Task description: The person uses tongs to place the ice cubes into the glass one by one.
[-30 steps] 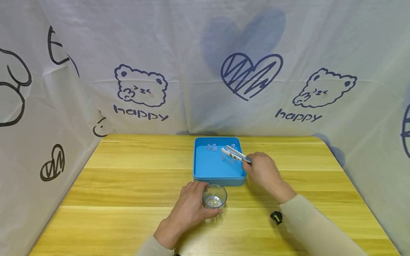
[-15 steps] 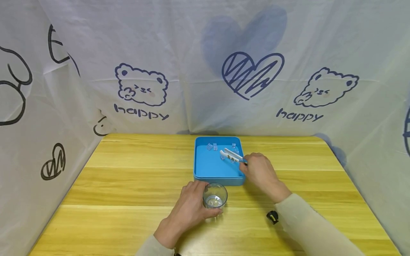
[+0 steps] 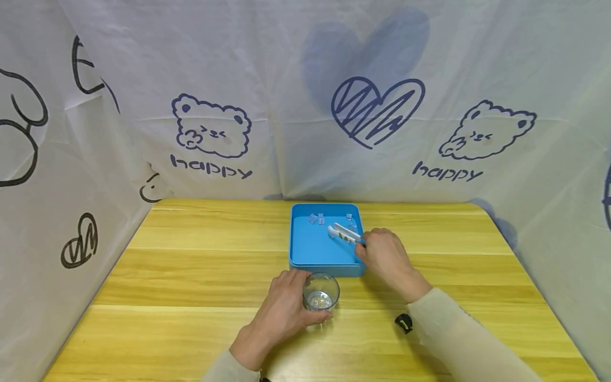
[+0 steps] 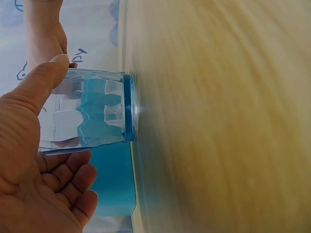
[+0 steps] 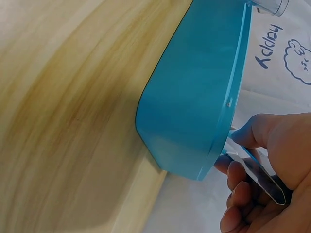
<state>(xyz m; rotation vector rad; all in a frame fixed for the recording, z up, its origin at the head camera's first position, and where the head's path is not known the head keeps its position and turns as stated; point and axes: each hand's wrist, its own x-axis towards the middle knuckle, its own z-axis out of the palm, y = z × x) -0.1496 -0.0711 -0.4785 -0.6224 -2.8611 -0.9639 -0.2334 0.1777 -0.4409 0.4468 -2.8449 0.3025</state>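
My left hand (image 3: 281, 305) grips a clear drinking glass (image 3: 321, 289) that stands on the table in front of a blue tray (image 3: 307, 249). A few clear pieces show at the bottom of the glass. My right hand (image 3: 389, 260) holds a pair of white tongs (image 3: 347, 234) over the tray's right side. One small clear cube (image 3: 332, 235) is at the tongs' tips; whether they pinch it is too small to tell. More clear cubes (image 3: 317, 218) lie along the tray's back. In the right wrist view, thumb and fingers close round the tongs' handle (image 5: 262, 177).
The tray's raised wall (image 5: 189, 92) stands between the right hand and the table. The wooden table (image 3: 191, 276) extends to both sides. A printed white cloth (image 3: 286, 106) hangs behind it and along both sides. A black strap piece (image 3: 404, 322) shows by the right sleeve.
My right hand has moved slightly left and nearer, bringing the tongs' tips down to the small cube, and the tongs' arms look closer together. My left hand and the glass have stayed put.
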